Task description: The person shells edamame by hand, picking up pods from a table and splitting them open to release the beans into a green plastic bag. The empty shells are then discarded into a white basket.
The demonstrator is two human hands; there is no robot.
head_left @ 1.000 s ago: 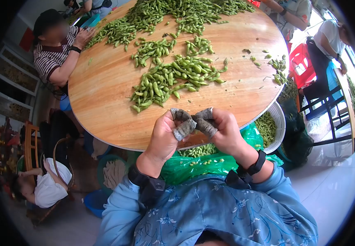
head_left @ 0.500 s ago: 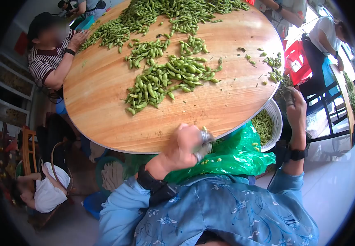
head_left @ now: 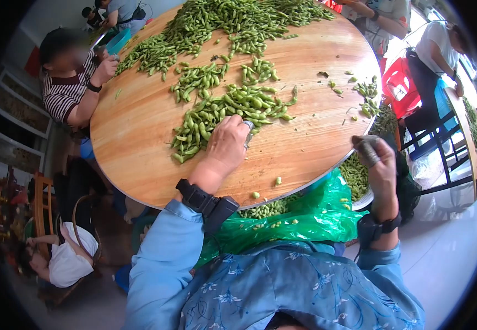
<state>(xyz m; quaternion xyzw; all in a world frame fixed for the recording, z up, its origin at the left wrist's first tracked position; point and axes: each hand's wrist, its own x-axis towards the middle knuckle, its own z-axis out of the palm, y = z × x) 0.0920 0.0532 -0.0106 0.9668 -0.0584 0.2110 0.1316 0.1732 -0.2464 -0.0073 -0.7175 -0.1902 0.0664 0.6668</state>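
My left hand point(head_left: 228, 144) rests at the near edge of a group of edamame pods point(head_left: 200, 127) on the round wooden table point(head_left: 139, 126). Its fingers curl down to the pods, with grey wrapping on the thumb; the fingertips are partly hidden. Over the table's right edge, my right hand point(head_left: 379, 168) has bent fingers, also wrapped in grey, closed on something I cannot make out. Two shelled beans point(head_left: 255, 195) lie near the front rim. Below the rim, a green plastic bag point(head_left: 321, 206) holds more shelled beans point(head_left: 271, 209).
A large heap of pods point(head_left: 233, 19) covers the table's far side. Below the right edge, empty pods point(head_left: 354, 170) fill a white basket point(head_left: 364, 202). A person in a striped shirt point(head_left: 65, 93) sits at the left. A red chair point(head_left: 399, 82) stands at the right.
My left hand has moved from the front rim up and forward to the pods. My right hand has come slightly left and down. Two beans now show near the rim.
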